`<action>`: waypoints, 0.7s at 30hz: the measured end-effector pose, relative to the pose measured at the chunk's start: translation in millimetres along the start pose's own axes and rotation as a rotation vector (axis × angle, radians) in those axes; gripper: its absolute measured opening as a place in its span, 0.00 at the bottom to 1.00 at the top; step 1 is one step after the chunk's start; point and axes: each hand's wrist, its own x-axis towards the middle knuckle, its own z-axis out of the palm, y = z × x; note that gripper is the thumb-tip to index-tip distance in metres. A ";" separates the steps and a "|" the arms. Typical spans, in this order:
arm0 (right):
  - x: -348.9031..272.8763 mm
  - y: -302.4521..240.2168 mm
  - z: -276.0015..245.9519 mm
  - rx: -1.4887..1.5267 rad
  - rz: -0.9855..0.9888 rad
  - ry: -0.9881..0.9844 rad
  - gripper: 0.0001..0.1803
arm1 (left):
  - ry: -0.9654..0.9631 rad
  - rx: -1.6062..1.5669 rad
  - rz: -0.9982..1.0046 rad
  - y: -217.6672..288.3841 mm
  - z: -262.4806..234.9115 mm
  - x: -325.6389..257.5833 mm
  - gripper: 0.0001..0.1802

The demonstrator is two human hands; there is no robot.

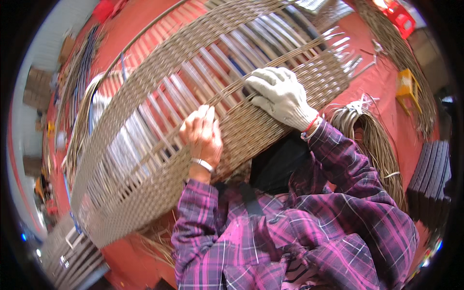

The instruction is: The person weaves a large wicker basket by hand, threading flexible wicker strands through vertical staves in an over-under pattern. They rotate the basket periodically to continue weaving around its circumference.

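Nearest the camera, purple plaid sleeves are seen. Just beyond, the bare left hand is clamped over the woven edge of a large wicker frame, fingers curled. The gloved right hand is pressed on its weave, fingers bent around strands. Right, a coiled rattan bundle lies on the red floor.

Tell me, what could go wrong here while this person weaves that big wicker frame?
The left hand is bare, unlike the gloved right hand, and presses on the woven strands; a stiff strand could perhaps scrape or pinch it. Loose strand ends stick out at the frame's far edge and might snag the plaid sleeve. The coiled bundle of cane lies on the red floor beside the person, where it could possibly trip or tangle.
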 end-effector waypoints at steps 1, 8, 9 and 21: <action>-2.1 8.0 -4.7 -0.030 0.013 0.018 0.23 | 0.000 -0.020 0.016 0.5 -0.1 2.0 0.21; -2.9 153.8 -69.5 -0.352 0.373 0.093 0.16 | 0.012 -0.080 0.006 8.5 -9.4 7.8 0.19; -4.8 173.5 -78.6 -0.321 0.460 0.025 0.19 | -0.004 -0.081 -0.012 9.3 -9.8 7.3 0.17; 26.5 224.0 -88.0 0.166 0.746 -0.397 0.22 | -0.017 -0.039 -0.027 12.8 -10.2 6.8 0.12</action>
